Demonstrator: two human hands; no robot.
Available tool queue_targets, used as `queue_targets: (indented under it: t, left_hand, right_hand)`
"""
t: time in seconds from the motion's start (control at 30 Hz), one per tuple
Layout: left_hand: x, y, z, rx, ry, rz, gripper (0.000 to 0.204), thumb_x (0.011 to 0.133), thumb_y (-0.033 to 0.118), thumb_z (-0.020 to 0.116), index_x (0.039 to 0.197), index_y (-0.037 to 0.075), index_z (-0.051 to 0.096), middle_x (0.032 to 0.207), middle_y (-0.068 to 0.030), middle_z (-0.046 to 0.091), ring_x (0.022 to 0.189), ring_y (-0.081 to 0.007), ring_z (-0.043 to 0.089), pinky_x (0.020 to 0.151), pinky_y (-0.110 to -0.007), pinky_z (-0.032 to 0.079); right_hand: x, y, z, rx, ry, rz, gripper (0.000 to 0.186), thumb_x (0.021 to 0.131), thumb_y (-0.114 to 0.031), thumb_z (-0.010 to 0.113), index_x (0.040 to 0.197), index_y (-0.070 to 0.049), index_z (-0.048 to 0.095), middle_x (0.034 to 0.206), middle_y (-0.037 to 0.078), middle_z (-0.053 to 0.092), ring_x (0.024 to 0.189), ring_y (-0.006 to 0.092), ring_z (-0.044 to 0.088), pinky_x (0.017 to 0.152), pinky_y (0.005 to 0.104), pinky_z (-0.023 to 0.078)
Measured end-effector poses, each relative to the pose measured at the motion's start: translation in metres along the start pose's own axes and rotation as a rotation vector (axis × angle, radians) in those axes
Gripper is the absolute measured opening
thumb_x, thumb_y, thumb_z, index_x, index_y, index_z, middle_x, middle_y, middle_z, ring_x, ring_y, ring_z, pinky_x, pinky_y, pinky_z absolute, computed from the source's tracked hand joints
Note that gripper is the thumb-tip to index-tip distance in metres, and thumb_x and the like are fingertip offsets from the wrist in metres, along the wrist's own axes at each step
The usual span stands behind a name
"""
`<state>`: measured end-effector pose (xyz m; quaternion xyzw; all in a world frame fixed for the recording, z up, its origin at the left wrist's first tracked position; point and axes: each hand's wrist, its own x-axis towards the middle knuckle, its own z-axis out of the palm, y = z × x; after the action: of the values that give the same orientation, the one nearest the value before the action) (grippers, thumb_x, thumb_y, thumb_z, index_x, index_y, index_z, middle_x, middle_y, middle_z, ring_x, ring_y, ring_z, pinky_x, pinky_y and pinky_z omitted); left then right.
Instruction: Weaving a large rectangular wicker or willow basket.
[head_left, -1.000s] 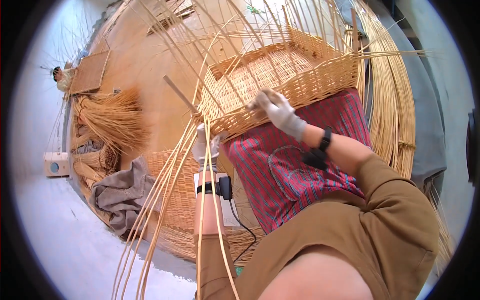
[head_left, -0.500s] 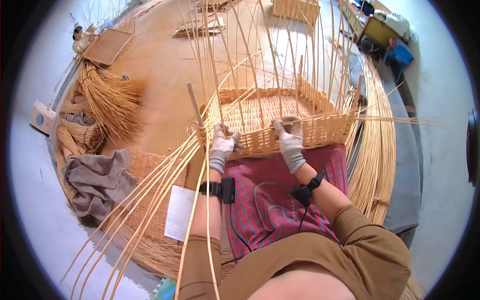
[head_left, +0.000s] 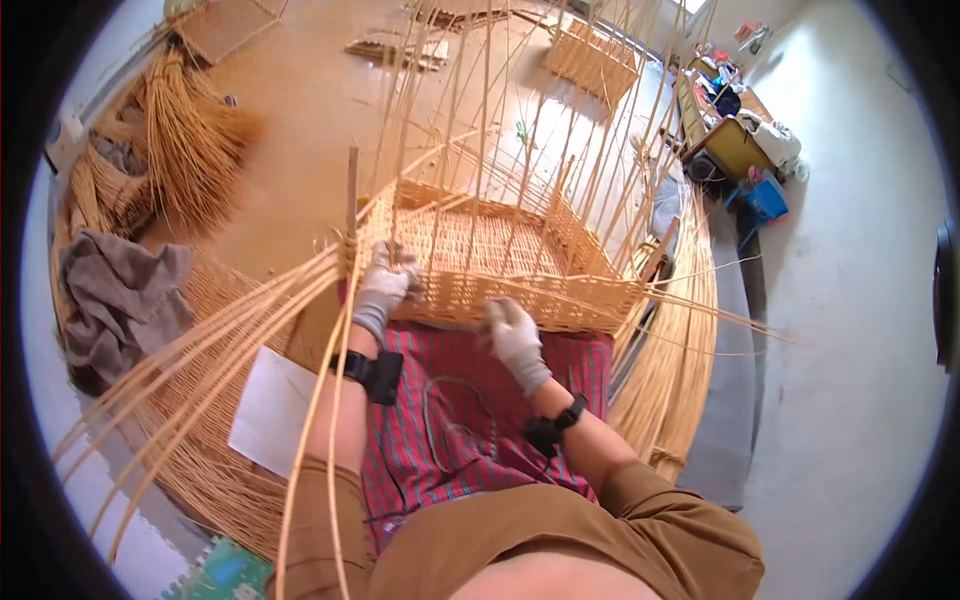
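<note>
Curling its fingers at the rim by the near left corner, one white-gloved left hand (head_left: pixel 388 283) meets one shallow, rectangular, tan wicker basket (head_left: pixel 575 303) sitting along the far edge of one red plaid cloth (head_left: pixel 455 420). One white-gloved right hand (head_left: pixel 513 335) bends its fingers half-closed at the near wall; whether either pinches a strand, I can't tell. And the right has dropped from the rim since half a second ago! Inside the basket shows its woven base; beyond, a second, smaller-looking tan basket (head_left: pixel 592 62) stands on the floor, contents unclear.
</note>
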<state>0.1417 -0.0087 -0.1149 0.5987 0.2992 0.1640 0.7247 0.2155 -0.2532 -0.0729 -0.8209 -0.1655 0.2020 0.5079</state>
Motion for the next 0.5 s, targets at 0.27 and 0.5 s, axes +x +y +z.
queue_targets:
  t: [0.27,0.5]
  left_hand:
    - [-0.024,0.016,0.011,0.748,0.275,0.044,0.048,0.079,0.024,0.088,0.114,0.011,0.057,0.103,-0.0112,0.072,0.098,-0.033,0.072,0.085,-0.045,0.053]
    - [-0.018,0.003,0.023,0.749,0.412,0.054,0.035,0.081,0.016,0.08,0.108,0.013,0.057,0.095,-0.0138,0.072,0.093,-0.0378,0.072,0.082,-0.047,0.054]
  right_hand:
    - [0.103,-0.069,0.067,-1.078,-0.655,-0.421,0.04,0.104,-0.038,0.054,0.134,-0.013,0.06,0.107,0.024,0.074,0.099,0.0386,0.074,0.086,0.0485,0.059]
    - [0.138,-0.067,0.09,-0.834,-0.689,0.028,0.03,0.107,-0.032,0.049,0.126,-0.014,0.063,0.092,0.018,0.073,0.072,0.0304,0.073,0.064,0.0438,0.06]
